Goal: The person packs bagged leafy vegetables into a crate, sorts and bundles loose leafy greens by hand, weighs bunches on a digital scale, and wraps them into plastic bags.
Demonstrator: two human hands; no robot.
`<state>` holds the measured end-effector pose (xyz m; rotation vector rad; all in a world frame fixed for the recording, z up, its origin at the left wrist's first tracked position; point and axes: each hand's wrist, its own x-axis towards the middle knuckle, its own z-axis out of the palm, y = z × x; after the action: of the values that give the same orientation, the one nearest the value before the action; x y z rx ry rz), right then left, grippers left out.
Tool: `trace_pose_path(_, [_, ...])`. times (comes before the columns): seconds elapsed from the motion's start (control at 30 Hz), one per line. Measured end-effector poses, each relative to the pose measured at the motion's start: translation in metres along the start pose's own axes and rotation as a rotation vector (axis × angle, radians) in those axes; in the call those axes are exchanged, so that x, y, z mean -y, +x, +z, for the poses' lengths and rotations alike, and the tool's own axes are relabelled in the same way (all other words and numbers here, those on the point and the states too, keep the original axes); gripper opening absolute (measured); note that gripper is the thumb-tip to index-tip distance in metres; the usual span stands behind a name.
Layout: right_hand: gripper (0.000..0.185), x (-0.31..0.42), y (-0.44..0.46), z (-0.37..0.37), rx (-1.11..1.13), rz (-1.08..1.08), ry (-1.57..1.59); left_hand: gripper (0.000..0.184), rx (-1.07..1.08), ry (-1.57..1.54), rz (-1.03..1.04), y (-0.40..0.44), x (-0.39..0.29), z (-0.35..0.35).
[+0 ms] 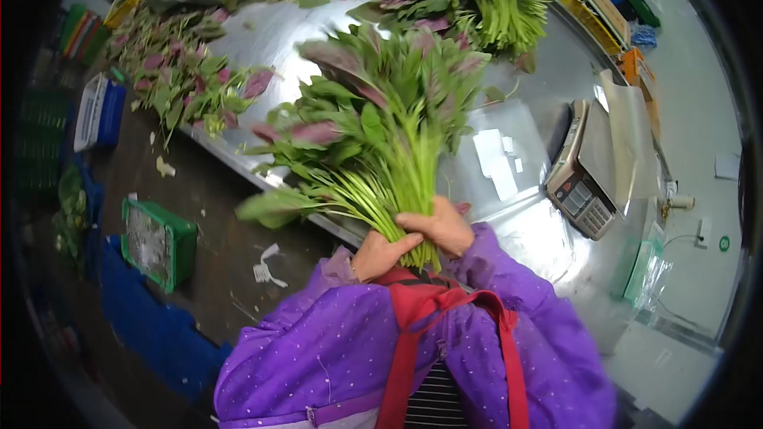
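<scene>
A large bunch of leafy greens point(389, 123), with green and purple-pink leaves that look like amaranth, is held in front of my body. Its pale green stems come together low down, with the leaves fanning away from me. My left hand point(384, 254) is closed around the stems from the left. On the right side, my right hand point(439, 226) grips the same stems, its thumb close to the left one. Some leaf tips are blurred. Beyond them on the metal table point(278, 20) lies another bunch of greens point(501, 8), its stems toward the right.
Loose leaves point(191, 83) cover the table's left part and hang over its edge. A weighing scale point(584, 183) stands at right, beside a clear plastic sheet with white labels point(494, 163). On the floor at left is a green crate point(163, 242). Several crates point(596, 12) stand at back right.
</scene>
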<state>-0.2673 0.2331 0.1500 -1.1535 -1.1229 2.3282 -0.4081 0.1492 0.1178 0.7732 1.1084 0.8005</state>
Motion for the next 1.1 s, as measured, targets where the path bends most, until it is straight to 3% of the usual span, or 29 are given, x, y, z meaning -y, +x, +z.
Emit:
trace_pose_path(0.07, [0.045,-0.009,0.003,0.0,0.099,-0.098,-0.097,0.027,-0.033,0.231,0.295,0.011,0.027,-0.002])
trace_pose_path(0.2, [0.057,-0.032,-0.005,0.002,0.159,-0.37,-0.316,0.036,0.237,-0.079,-0.037,-0.004,0.03,0.001])
trace_pose_path(0.3, [0.055,-0.008,-0.036,0.017,0.201,-0.282,-0.364,0.054,0.438,-0.17,-0.506,-0.01,0.048,-0.006])
trace_pose_path(0.33, [0.053,-0.009,-0.041,0.018,0.172,-0.293,-0.434,0.056,0.474,-0.182,-0.549,-0.012,0.05,-0.004])
trace_pose_path(0.4, [0.049,-0.017,-0.045,0.014,0.212,-0.129,-0.357,0.058,0.508,-0.203,-0.489,-0.015,0.046,0.006])
trace_pose_path(0.5, [0.05,-0.029,-0.057,0.004,0.126,-0.363,-0.485,0.062,0.524,-0.25,-0.271,-0.019,0.036,0.026])
trace_pose_path(0.6, [0.051,-0.025,-0.063,-0.014,0.12,-0.273,-0.421,0.066,0.537,-0.298,-0.083,-0.015,0.026,0.053])
trace_pose_path(0.73, [0.041,-0.003,-0.086,-0.058,0.109,-0.447,-0.05,0.072,0.557,-0.328,0.093,0.0,0.013,0.095])
trace_pose_path(0.8, [0.038,0.046,-0.142,-0.096,0.119,-0.306,0.265,0.074,0.563,-0.279,0.06,0.016,0.002,0.117])
trace_pose_path(0.87, [0.037,0.053,-0.186,-0.15,0.161,-0.379,0.52,0.083,0.55,-0.191,-0.076,0.04,-0.016,0.135])
trace_pose_path(0.93, [0.033,0.044,-0.223,-0.186,-0.045,-0.471,0.363,0.065,0.4,0.001,-0.019,0.069,-0.033,0.154])
trace_pose_path(0.97, [0.03,0.046,-0.262,-0.2,-0.298,-0.395,0.193,0.062,0.332,0.014,-0.046,0.091,-0.04,0.161])
trace_pose_path(1.0, [0.031,0.044,-0.302,-0.21,-0.405,-0.541,0.24,0.059,0.262,0.021,-0.074,0.114,-0.049,0.172])
trace_pose_path(1.1, [0.028,-0.006,-0.398,-0.273,-0.329,-1.019,0.302,0.057,0.275,0.028,0.069,0.185,-0.084,0.231])
